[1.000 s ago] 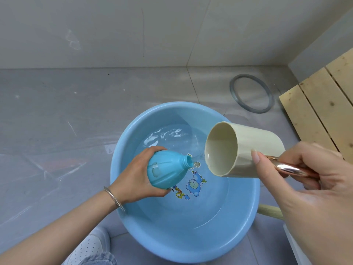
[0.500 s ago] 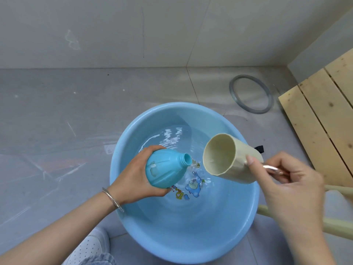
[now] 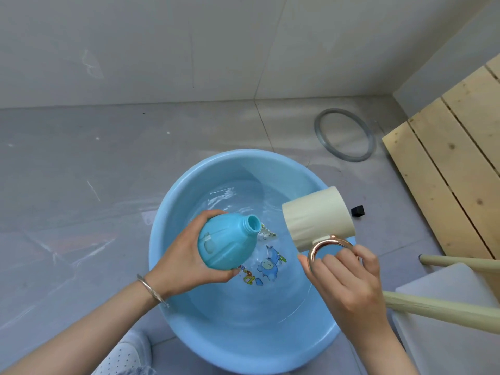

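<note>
Basin point(image 3: 243, 154), blue, shallow water: beneath both hands
Mug point(image 3: 319, 217), cream, copper handle: right hand point(image 3: 349, 282) grips the handle; mug tipped on its side, mouth toward the left hand
Bottle point(image 3: 227, 242), blue, uncapped: left hand point(image 3: 184, 263) wraps its body; neck angled up toward the mug, just apart
Step, judged: pouring from mug into bottle over the basin
Next calls for: lip set above the narrow neck, tipped slowly

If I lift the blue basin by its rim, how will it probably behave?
Probably heavy: the blue basin holds water, which ripples and would likely slosh. Its plastic wall looks thin, so the rim may flex.
</note>
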Available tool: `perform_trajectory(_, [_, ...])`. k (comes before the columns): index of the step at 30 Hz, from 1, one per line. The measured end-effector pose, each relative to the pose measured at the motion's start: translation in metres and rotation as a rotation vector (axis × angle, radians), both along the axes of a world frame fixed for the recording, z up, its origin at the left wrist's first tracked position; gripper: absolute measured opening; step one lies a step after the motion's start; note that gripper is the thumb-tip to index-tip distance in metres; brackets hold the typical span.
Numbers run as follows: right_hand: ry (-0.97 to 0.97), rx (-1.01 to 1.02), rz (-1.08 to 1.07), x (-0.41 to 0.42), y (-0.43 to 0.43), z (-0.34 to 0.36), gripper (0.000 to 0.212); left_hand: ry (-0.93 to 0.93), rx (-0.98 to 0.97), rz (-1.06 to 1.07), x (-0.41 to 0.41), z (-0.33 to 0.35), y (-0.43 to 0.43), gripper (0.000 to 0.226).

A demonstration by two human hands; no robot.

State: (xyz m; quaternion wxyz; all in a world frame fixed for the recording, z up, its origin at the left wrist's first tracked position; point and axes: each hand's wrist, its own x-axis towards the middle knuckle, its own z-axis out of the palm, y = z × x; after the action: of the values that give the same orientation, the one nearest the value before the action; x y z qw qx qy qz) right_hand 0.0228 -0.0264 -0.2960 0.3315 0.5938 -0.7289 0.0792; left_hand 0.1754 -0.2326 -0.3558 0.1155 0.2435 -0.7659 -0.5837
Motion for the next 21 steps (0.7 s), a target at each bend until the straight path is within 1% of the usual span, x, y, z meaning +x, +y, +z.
perform_trajectory(3, [0.003,-0.022,-0.027,0.0,0.005,-0.003,0.042,-0.004,0.035,0.019,-0.002,0.002,0.001,0.084])
perform_trajectory(6, [-0.075,-0.076,-0.067,-0.001,0.006,0.004,0.038,-0.023,0.057,0.039,-0.005,0.011,0.003,0.087])
perform_trajectory(7, [-0.167,-0.118,-0.092,0.0,0.005,0.006,0.035,-0.03,0.056,0.041,-0.005,0.014,0.002,0.087])
perform_trajectory(8, [-0.321,-0.19,-0.142,0.002,0.005,0.011,0.034,-0.033,0.056,0.045,-0.006,0.02,0.002,0.087])
perform_trajectory(9, [-0.549,-0.292,-0.232,0.005,0.006,0.017,0.033,-0.025,0.063,0.048,-0.007,0.028,0.002,0.086])
perform_trajectory(11, [-1.082,-0.569,-0.449,0.011,0.005,0.039,0.037,-0.005,0.084,0.059,-0.01,0.049,0.002,0.084])
perform_trajectory(12, [-1.282,-0.69,-0.515,0.013,0.006,0.048,0.043,0.005,0.097,0.072,-0.011,0.06,0.002,0.082])
perform_trajectory(13, [-1.397,-0.784,-0.554,0.015,0.008,0.06,0.048,0.023,0.104,0.078,-0.012,0.073,0.002,0.08])
perform_trajectory(15, [-1.519,-0.901,-0.558,0.019,0.009,0.082,0.044,0.051,0.102,0.084,-0.013,0.096,0.001,0.079])
perform_trajectory(18, [-1.683,-1.061,-0.491,0.026,0.012,0.116,0.037,0.082,0.062,0.076,-0.015,0.135,-0.001,0.085])
perform_trajectory(21, [-1.76,-1.201,-0.398,0.029,0.022,0.152,0.032,0.126,0.052,0.063,-0.016,0.175,0.004,0.083])
